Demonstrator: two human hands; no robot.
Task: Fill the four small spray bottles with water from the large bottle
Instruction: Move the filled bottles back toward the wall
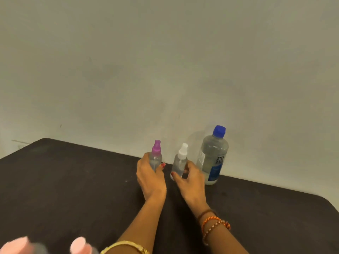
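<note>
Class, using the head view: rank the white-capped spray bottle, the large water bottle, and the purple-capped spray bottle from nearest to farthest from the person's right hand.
1. White-capped spray bottle: held in the right hand itself.
2. Large water bottle: standing just right of that hand, by the wall.
3. Purple-capped spray bottle: to the left, gripped by the left hand.

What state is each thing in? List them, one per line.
large bottle: upright by the wall, blue cap on, holds water.
purple-capped spray bottle: upright, cap on, gripped by the left hand.
white-capped spray bottle: upright, cap on, held by the right hand.
two pink-capped bottles: at the near edge, blurred, caps on; fill level cannot be told.
table: dark, bears all the bottles.
</note>
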